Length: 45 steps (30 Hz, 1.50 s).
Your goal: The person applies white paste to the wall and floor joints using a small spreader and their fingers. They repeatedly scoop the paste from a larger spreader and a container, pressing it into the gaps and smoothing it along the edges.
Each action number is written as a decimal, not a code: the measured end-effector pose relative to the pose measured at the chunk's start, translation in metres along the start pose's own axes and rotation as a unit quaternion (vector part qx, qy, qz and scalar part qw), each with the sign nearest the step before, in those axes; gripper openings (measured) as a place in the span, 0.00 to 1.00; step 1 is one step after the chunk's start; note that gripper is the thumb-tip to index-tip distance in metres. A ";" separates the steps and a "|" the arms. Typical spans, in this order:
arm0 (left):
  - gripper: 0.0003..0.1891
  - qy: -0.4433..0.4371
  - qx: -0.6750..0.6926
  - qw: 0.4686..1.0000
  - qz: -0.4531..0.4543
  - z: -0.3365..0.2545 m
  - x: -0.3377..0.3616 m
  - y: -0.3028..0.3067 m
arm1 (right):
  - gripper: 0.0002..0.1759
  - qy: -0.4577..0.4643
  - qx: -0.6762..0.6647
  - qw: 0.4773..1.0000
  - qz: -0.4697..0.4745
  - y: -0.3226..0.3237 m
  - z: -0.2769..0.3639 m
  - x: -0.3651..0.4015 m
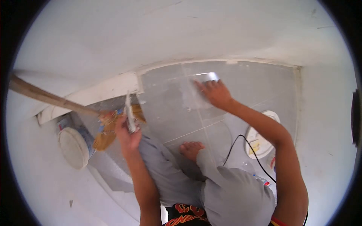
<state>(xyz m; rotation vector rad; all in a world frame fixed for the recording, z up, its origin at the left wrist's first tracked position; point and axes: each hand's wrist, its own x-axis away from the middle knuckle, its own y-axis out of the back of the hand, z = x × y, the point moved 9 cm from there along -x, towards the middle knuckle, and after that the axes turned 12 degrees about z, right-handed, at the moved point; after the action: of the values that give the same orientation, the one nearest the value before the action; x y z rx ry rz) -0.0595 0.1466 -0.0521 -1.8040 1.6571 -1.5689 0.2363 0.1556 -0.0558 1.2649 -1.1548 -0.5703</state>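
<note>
My right hand reaches out over the grey tile floor. It is closed on a putty knife, whose wide shiny metal blade lies close to the floor; its handle is hidden by the fingers. A pale smear marks the tiles beside that hand. My left hand grips a flat plate smeared with white paste, held up and seen nearly edge-on. Just behind the left hand is a broom with brown bristles and a long wooden handle.
A round white-topped bucket stands at the left. On the right are a white tub, a black cable and a plastic bottle. White walls border the floor. My bare foot rests on the tiles.
</note>
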 end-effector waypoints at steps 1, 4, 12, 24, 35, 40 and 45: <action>0.12 0.001 0.003 1.000 -0.016 0.002 0.000 -0.001 | 0.35 -0.009 0.024 0.999 0.020 0.001 -0.003 -0.008; 0.09 -0.014 -0.021 0.997 -0.068 0.002 0.000 -0.008 | 0.34 -0.010 0.076 0.997 -0.020 0.011 -0.003 -0.031; 0.08 -0.028 -0.023 0.998 -0.048 -0.005 -0.005 -0.001 | 0.35 -0.005 0.136 0.991 0.012 0.023 0.039 -0.096; 0.08 -0.050 -0.024 0.996 -0.072 -0.006 -0.003 0.010 | 0.42 -0.013 0.226 0.974 0.017 0.032 0.072 -0.142; 0.07 -0.046 -0.047 0.995 -0.069 -0.006 0.000 -0.003 | 0.48 -0.028 0.295 0.953 0.062 0.012 0.008 -0.097; 0.09 -0.052 -0.051 0.993 -0.088 -0.005 0.002 -0.002 | 0.49 -0.023 0.350 0.932 0.087 0.000 -0.020 -0.076; 0.11 -0.051 -0.061 0.995 -0.061 -0.005 0.001 -0.001 | 0.48 -0.039 0.325 0.942 0.070 -0.009 -0.052 -0.058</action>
<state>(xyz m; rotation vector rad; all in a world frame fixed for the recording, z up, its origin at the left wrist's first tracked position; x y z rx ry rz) -0.0631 0.1484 -0.0484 -2.0465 1.6570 -1.4242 0.2637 0.2257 -0.0786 1.7052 -1.5585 -0.1222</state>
